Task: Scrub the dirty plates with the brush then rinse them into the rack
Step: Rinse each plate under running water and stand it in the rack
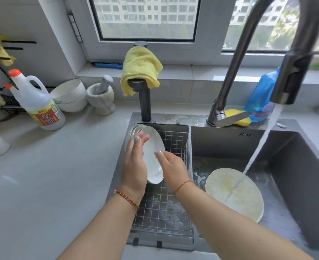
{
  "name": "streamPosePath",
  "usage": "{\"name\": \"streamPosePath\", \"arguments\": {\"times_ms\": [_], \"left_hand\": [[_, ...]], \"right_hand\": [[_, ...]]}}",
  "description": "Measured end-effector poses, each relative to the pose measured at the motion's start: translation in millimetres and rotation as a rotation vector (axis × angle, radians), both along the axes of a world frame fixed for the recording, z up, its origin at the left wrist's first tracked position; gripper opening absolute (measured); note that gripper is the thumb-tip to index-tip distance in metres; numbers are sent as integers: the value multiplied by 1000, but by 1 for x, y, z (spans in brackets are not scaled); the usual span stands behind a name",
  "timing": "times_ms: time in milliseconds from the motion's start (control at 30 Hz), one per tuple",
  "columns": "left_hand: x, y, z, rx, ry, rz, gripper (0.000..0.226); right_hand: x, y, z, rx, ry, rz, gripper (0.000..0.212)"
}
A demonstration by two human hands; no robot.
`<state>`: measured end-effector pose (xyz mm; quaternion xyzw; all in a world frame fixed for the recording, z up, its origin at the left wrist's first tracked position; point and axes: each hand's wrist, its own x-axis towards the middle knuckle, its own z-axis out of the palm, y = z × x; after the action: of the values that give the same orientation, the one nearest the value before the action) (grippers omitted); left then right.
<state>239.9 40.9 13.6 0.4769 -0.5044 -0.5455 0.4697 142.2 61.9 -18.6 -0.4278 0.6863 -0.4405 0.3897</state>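
Note:
A clean white plate (pixel 153 155) stands on edge in the wire rack (pixel 173 139) at the sink's left side, leaning against other plates (pixel 134 129) stacked behind it. My left hand (pixel 135 162) lies against the plate's back with straight fingers over its top rim. My right hand (pixel 171 167) touches the plate's front near its lower edge, thumb on the face. A dirty, yellowish plate (pixel 235 194) lies tilted in the sink basin (pixel 295 166) to the right, with water from the faucet (pixel 288 79) running onto it. No brush is in view.
A yellow sponge (pixel 237 116) and blue bottle (pixel 262 98) sit behind the sink. A yellow cloth (pixel 140 69) hangs on a dark post. On the left counter stand a vinegar bottle (pixel 36 102), white bowls (pixel 70 94) and a mortar with pestle (pixel 101 94).

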Motion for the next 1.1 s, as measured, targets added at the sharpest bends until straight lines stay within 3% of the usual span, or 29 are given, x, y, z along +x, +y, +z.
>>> {"name": "streamPosePath", "arguments": {"times_ms": [233, 567, 733, 833, 967, 1067, 1100], "left_hand": [[-66, 32, -12, 135, 20, -221, 32], [-136, 72, -59, 607, -116, -397, 54], [-151, 85, -81, 733, -158, -365, 46], [-154, 86, -91, 771, -187, -334, 55], [-154, 84, -98, 812, -171, -302, 61], [-152, 83, -102, 832, -148, -266, 61], [-152, 82, -103, 838, -142, -258, 61]], "right_hand": [[-85, 73, -14, 156, 31, -86, 27], [-231, 119, -105, 778, 222, -206, 21], [-256, 128, -121, 1038, 334, -216, 10], [-256, 128, -129, 1100, 317, -223, 19], [-259, 124, -146, 1210, 289, -247, 47], [-260, 126, -140, 1249, 270, -197, 10], [-264, 126, -145, 1249, 259, -226, 16]]}}
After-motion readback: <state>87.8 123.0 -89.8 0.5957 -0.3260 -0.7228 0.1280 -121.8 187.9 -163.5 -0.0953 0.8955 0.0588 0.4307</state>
